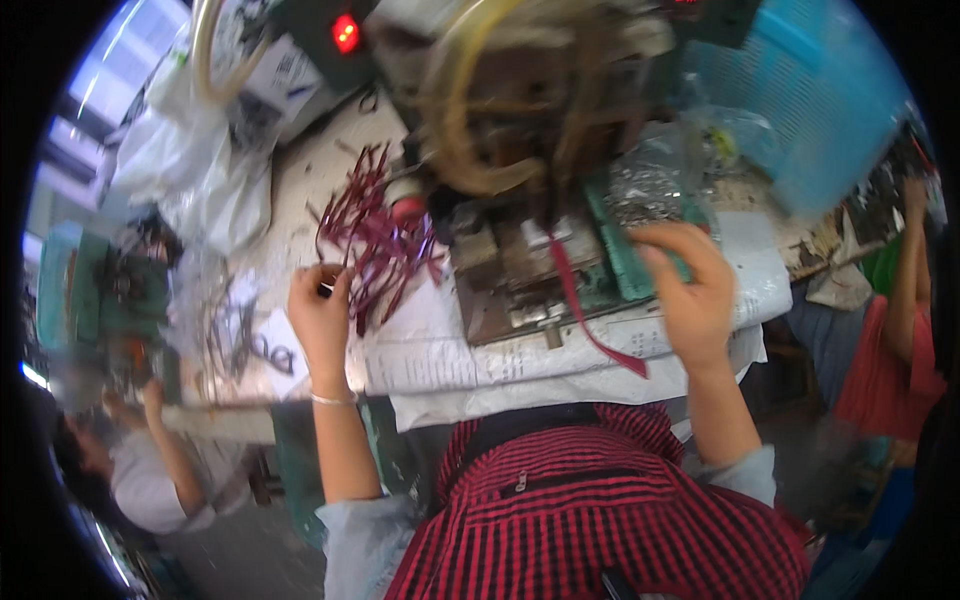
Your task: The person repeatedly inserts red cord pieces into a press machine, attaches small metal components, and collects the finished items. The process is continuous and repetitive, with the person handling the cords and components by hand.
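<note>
My left hand point(322, 315) has thumb and fingertips drawn together at the left edge of a pile of shiny dark-red strips point(385, 230); what they pinch, if anything, is too small to make out. To the right, my right hand point(692, 295) is curled, thumb and forefinger close together beside a green block point(622, 250) on the machine and near a clear bag of small silvery pieces point(645, 185). Anything between those fingertips is hidden. From the bed of the machine point(515, 250), one dark-red strip point(585, 315) trails toward me over the papers.
Printed papers point(425, 350) lie along the bench's front edge. Scissors point(268, 352) rest on a sheet at left, below a white plastic bag point(200, 170). A blue plastic basket point(810, 90) stands at far right. Other people work on both sides.
</note>
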The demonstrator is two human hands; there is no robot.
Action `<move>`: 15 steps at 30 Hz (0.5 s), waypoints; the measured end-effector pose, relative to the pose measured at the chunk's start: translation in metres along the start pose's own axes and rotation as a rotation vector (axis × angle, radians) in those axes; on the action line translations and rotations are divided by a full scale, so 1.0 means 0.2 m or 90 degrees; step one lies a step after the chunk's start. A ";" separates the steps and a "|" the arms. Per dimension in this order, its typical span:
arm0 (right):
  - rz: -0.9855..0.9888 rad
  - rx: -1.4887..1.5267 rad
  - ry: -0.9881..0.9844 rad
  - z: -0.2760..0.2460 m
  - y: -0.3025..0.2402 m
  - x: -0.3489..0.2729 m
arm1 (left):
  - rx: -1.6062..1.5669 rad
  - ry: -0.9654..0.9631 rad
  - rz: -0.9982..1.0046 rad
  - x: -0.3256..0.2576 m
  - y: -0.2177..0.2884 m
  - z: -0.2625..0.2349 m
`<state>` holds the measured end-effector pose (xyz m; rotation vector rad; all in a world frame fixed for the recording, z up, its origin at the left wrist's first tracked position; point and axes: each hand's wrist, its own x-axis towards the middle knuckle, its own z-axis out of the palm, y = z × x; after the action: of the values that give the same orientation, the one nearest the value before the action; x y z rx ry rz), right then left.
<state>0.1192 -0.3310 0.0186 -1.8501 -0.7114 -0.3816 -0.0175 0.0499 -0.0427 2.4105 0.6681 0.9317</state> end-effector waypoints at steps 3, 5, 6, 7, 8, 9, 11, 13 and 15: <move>-0.030 0.020 0.062 0.25 0.05 0.16 | -0.315 -0.031 -0.124 -0.07 -0.10 0.19; 0.066 0.151 0.042 0.36 0.03 0.15 | -0.399 0.018 -0.111 -0.16 -0.04 0.28; 0.080 0.187 0.022 0.39 0.04 0.12 | -0.446 0.018 -0.151 -0.18 0.02 0.32; 0.111 0.243 0.034 0.38 0.03 0.11 | -0.489 0.013 -0.196 -0.21 0.09 0.31; 0.143 0.300 0.045 0.38 0.02 0.10 | -0.530 0.009 -0.242 -0.23 0.14 0.30; 0.139 0.306 0.045 0.38 0.02 0.09 | -0.537 0.050 -0.222 -0.21 0.19 0.31; 0.122 0.320 0.049 0.38 0.03 0.09 | -0.625 0.135 -0.091 -0.13 0.44 0.20; 0.163 0.382 0.024 0.37 -0.05 0.10 | -0.685 0.166 0.122 -0.06 0.70 0.07; 0.175 0.389 0.022 0.37 -0.09 0.10 | -0.618 0.108 0.259 0.02 0.87 -0.03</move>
<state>0.1171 -0.2531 0.0154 -1.3279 -0.4697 -0.0054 0.0283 -0.0796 0.0630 1.5989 -0.2364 1.2483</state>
